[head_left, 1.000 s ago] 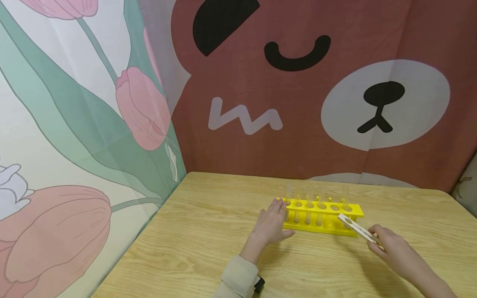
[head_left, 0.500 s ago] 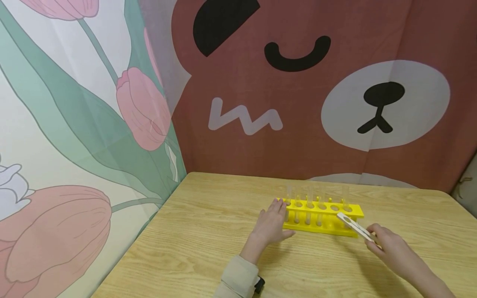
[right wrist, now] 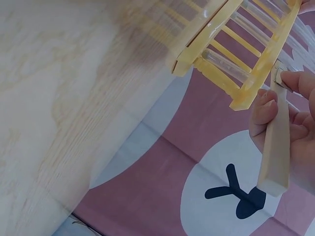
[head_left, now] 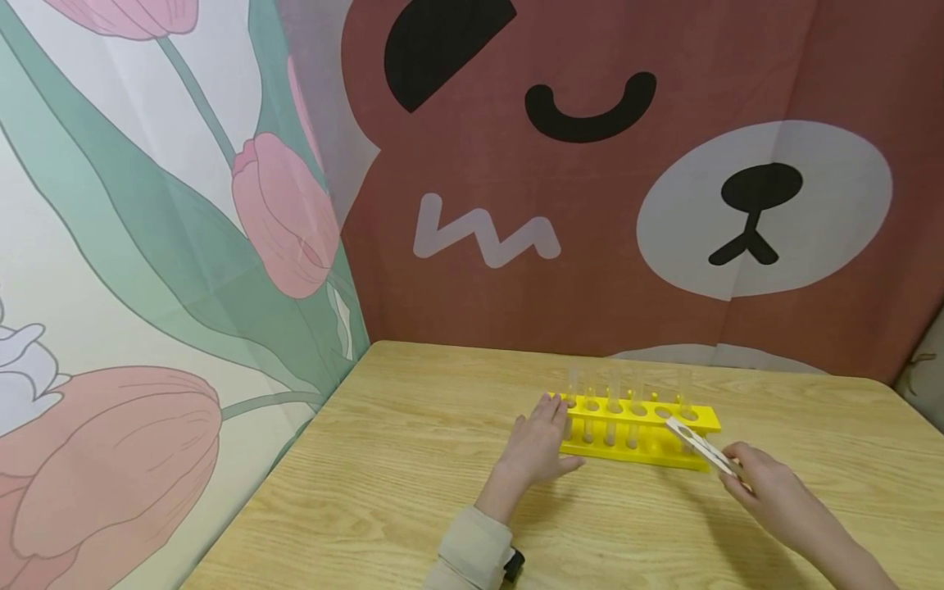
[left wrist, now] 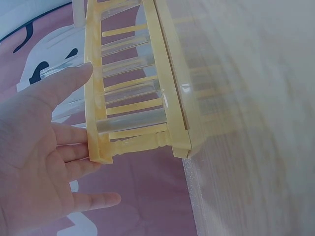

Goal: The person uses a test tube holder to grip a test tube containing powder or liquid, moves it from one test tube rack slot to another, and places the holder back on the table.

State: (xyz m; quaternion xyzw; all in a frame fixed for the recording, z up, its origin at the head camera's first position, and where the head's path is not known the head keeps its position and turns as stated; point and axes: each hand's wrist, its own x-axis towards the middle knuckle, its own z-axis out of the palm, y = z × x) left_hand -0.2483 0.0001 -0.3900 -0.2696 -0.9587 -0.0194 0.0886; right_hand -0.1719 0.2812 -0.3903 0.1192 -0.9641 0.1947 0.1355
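Observation:
A yellow test tube rack (head_left: 710, 419) stands on the wooden table, with several clear test tubes (head_left: 614, 389) upright in it. One hole near its right end has no tube, and the rightmost tube (head_left: 684, 383) stands beyond that hole. My left hand (head_left: 533, 449) rests its fingers on the left end of the rack's top plate, thumb spread out. In the left wrist view, that hand's fingers (left wrist: 76, 151) touch the plate's end. My right hand (head_left: 774, 485) holds a wooden test tube clamp (head_left: 704, 449) by its rear; its tip is in front of the vacant hole.
The wooden table (head_left: 383, 459) runs back to a cloth backdrop (head_left: 472, 303) printed with a brown bear. A tulip-printed cloth (head_left: 184, 270) hangs along the left side. A beige sleeve (head_left: 475, 545) covers the left forearm.
My right hand and the clamp have shifted slightly left and up, bringing the clamp's tip closer to the vacant hole. My left hand and the rack have stayed in place.

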